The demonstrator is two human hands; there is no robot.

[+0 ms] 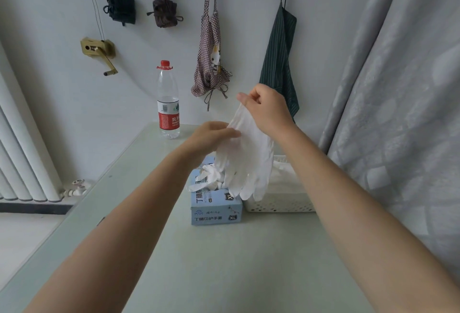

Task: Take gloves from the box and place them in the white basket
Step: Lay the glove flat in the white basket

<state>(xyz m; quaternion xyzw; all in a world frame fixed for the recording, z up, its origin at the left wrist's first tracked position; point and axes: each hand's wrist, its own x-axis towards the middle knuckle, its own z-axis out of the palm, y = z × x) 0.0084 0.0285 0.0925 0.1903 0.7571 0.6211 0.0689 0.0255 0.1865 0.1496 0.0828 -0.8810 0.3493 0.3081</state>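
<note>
Thin white disposable glove [245, 161] up in the air, hanging limp above the pale blue cardboard glove box [216, 209] and just left of the white perforated plastic basket [278, 204]. Looks feather-light, floppy, a bit clingy; best taken at the cuff, exactly where it is pinched now. Right hand [266, 106] pinching the cuff top, left hand [211, 136] nipping the cuff edge lower down, both grips narrow on the glove. More white gloves [209, 178] spilling from the box's opening. Basket already holding some white, crumpled material, probably gloves. Beyond, on the pale green desk [224, 263], a clear plastic water bottle with red cap [168, 103].
</note>
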